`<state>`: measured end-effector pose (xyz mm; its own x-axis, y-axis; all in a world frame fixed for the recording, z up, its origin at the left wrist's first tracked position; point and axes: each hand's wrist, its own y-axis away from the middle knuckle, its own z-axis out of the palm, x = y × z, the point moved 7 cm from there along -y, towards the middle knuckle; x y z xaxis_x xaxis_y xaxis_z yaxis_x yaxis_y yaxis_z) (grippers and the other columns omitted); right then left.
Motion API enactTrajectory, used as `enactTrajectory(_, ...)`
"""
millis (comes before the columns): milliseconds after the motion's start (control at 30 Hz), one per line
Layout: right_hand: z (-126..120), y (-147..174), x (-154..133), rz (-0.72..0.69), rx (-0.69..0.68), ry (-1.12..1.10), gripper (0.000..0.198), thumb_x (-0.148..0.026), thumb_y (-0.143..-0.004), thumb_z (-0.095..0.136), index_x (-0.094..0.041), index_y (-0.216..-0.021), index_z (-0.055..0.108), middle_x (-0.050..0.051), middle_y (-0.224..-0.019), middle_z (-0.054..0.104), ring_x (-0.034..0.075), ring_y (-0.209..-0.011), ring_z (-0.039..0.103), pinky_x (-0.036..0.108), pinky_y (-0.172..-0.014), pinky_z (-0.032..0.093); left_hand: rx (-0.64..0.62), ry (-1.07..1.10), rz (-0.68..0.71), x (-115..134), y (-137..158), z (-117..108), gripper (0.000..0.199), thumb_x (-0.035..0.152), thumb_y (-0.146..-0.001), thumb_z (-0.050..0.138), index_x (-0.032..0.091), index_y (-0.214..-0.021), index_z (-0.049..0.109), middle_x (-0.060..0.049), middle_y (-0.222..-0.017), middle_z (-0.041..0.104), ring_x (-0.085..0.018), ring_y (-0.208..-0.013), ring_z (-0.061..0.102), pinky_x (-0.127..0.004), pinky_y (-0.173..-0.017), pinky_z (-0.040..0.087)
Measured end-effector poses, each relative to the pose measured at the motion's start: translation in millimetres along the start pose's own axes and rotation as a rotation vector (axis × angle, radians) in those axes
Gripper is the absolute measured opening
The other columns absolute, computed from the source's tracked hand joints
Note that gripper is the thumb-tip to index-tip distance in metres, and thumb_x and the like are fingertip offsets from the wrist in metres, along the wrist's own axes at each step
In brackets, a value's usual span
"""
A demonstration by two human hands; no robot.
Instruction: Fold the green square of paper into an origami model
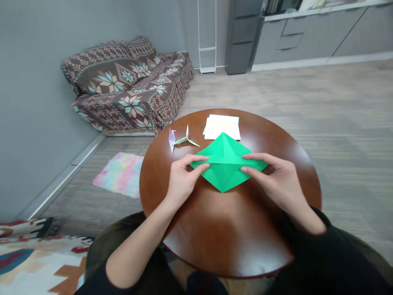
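Observation:
A green sheet of origami paper (223, 176), creased and turned as a diamond, is held just over the round table. My left hand (184, 174) pinches its left side, with thumb and forefinger on either side of the horizontal crease. On the right side my right hand (276, 174) grips it in much the same way. The crease runs across the middle between both hands, and a vertical fold line shows in the upper half. Fingers beneath the paper are hidden.
The round brown table (215, 229) carries a stack of white paper (222, 126) at the back. Left of it lie a purple folded paper piece (172, 141) and a pale green one (182, 140). A patterned sofa (132, 86) and a fluffy mat (121, 176) are beyond.

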<state>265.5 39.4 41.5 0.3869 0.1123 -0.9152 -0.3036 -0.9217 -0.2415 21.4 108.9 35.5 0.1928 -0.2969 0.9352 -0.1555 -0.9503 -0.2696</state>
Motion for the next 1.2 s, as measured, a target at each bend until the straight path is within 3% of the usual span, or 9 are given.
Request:
enactTrajectory(100,3,0,1,0.018,-0.050,-0.022,0.023,-0.034,-0.074,0.087,-0.022,-0.094,0.084,0.002,-0.076,0.076,0.019,-0.064,0.062,0.031,-0.059,0.051,-0.027,0.059,0.015,2,-1,3,0.010,0.028,-0.078,0.085,0.023,-0.087,0.085,-0.004,-0.088,0.077,-0.018,-0.079,0.063,-0.027,-0.065,0.044)
enactTrajectory(300,0,-1,-2,-0.041,0.004,0.031,0.014,-0.033,-0.078,0.085,-0.023,-0.086,0.082,0.002,-0.076,0.076,0.017,-0.059,0.058,0.031,-0.056,0.046,0.028,0.085,0.053,4,-2,0,0.008,0.025,-0.075,0.086,0.024,-0.083,0.085,-0.005,-0.085,0.070,-0.019,-0.082,0.061,-0.028,-0.067,0.046)
enactTrajectory(467,1,0,-7,-0.159,0.032,0.064,0.008,-0.030,-0.086,0.078,-0.022,-0.085,0.078,0.004,-0.083,0.076,0.019,-0.067,0.062,0.031,-0.059,0.046,0.084,0.035,0.085,8,0,-4,0.004,0.025,-0.075,0.086,0.023,-0.076,0.083,-0.009,-0.108,0.070,-0.025,-0.108,0.064,-0.027,-0.069,0.048)
enactTrajectory(700,-7,-1,-6,-0.182,0.064,0.117,0.009,-0.031,-0.087,0.079,-0.022,-0.085,0.077,0.001,-0.075,0.073,0.016,-0.060,0.058,0.031,-0.059,0.046,0.113,-0.013,0.110,10,-1,-8,0.007,0.027,-0.077,0.085,0.022,-0.078,0.080,-0.007,-0.101,0.076,-0.025,-0.101,0.068,-0.031,-0.078,0.051)
enactTrajectory(900,-18,-7,-1,-0.075,0.094,-0.046,0.007,-0.031,-0.086,0.079,-0.024,-0.085,0.079,0.001,-0.076,0.075,0.016,-0.062,0.061,0.028,-0.058,0.048,0.101,0.105,-0.033,-9,-6,-11,0.016,0.032,-0.077,0.086,0.019,-0.082,0.079,-0.002,-0.079,0.074,-0.016,-0.073,0.064,-0.028,-0.071,0.050)
enactTrajectory(1033,-18,-12,5,-0.034,0.039,-0.161,0.009,-0.033,-0.086,0.079,-0.024,-0.088,0.079,0.002,-0.078,0.076,0.017,-0.068,0.065,0.028,-0.063,0.051,-0.011,0.353,-0.103,-11,-6,-2,0.025,0.029,-0.074,0.089,0.021,-0.094,0.076,-0.002,-0.097,0.075,-0.015,-0.085,0.067,-0.025,-0.076,0.052)
enactTrajectory(1133,-19,-13,4,-0.058,-0.014,-0.138,0.011,-0.033,-0.088,0.078,-0.023,-0.092,0.078,0.002,-0.081,0.075,0.017,-0.071,0.064,0.027,-0.063,0.050,-0.128,0.555,-0.271,-13,-3,8,0.049,0.033,-0.078,0.085,0.027,-0.123,0.069,-0.002,-0.106,0.075,-0.015,-0.080,0.069,-0.024,-0.070,0.053)
enactTrajectory(1200,-18,-13,2,-0.071,-0.099,-0.105,0.014,-0.035,-0.090,0.076,-0.023,-0.098,0.077,0.003,-0.086,0.074,0.017,-0.072,0.064,0.028,-0.063,0.048,-0.237,0.640,-0.398,-14,1,15,0.046,0.040,-0.084,0.078,0.024,-0.126,0.069,-0.004,-0.106,0.076,-0.016,-0.081,0.070,-0.024,-0.069,0.054)
